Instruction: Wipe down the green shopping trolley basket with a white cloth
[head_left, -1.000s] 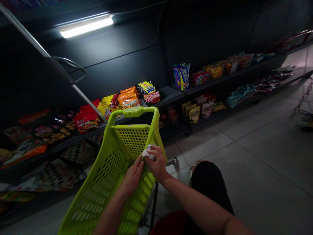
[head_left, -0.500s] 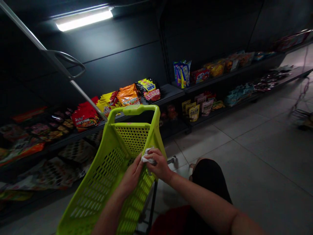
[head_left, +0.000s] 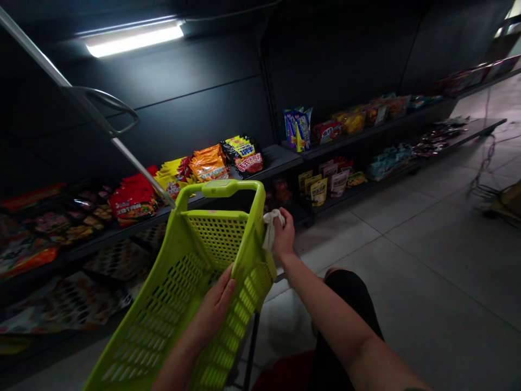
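Dark metal shelves [head_left: 280, 160] of snack bags [head_left: 209, 165] run along the left, above a grey tiled floor [head_left: 407, 255]. Lime-green plastic basket [head_left: 179, 288] tilts in front of the person. Left hand [head_left: 211, 307] grips the basket's near side, fingers pressed together. Right hand [head_left: 284, 234] pinches a white cloth [head_left: 268, 228] against the basket's far right rim.

Beyond the grip, black store shelves [head_left: 277, 160] with bright red and orange packets [head_left: 209, 165] and, farther right, stand-up snack pouches [head_left: 319, 191]. Left of the grip, more snack bags [head_left: 49, 225] on lower shelves. Overhead, a glowing fluorescent tube [head_left: 134, 41]. Right of the grip, pale floor tiles [head_left: 411, 260] and, near the far edge, a tangle of dark wire [head_left: 486, 157]. Upper left, a slim metal rail [head_left: 40, 55] with a looped handle [head_left: 109, 100].
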`<state>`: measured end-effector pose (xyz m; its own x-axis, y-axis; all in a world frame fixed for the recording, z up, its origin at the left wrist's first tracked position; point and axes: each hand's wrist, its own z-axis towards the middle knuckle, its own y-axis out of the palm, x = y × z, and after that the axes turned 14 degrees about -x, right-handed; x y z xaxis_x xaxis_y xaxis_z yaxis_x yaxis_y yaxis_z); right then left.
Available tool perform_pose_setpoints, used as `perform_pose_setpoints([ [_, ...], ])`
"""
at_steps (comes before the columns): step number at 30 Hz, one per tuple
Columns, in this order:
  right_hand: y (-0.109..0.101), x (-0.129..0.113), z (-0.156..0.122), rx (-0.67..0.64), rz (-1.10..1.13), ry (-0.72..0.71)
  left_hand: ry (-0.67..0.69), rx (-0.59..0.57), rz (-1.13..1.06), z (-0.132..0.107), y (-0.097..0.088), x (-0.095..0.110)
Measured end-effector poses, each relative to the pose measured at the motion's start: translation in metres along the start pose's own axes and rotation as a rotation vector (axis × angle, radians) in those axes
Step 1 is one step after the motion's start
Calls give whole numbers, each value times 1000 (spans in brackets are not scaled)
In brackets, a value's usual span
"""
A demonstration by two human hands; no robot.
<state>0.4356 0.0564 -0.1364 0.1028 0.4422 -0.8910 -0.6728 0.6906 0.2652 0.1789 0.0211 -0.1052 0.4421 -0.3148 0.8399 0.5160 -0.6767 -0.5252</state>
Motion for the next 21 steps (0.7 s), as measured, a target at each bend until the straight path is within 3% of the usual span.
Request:
perform_pose_setpoints([
  [2, 10, -19, 27, 50, 9, -126, 3, -18, 0, -2, -1, -1],
  [4, 25, -36, 51, 11, 1, -235, 10, -37, -4, -5, -2, -1],
  [6, 36, -44, 58, -43, -24, -278, 13, -48, -9, -6, -1, 1],
  [8, 38, -40, 41, -80, -48, -305, 12, -45, -19, -5, -1, 1],
  [12, 22, -22, -31, -278, -83, -352, 19, -12, -26, 2, 0, 0],
  [14, 17, -22, -52, -357, -81, -346, 2, -1, -15, 4, -1, -1],
  [19, 26, -43, -31, -230, -65, -347, -26, -9, 10, 4, -2, 2],
  [21, 28, -36, -26, -254, -83, -376, -18, -14, 15, 4, -1, 4],
])
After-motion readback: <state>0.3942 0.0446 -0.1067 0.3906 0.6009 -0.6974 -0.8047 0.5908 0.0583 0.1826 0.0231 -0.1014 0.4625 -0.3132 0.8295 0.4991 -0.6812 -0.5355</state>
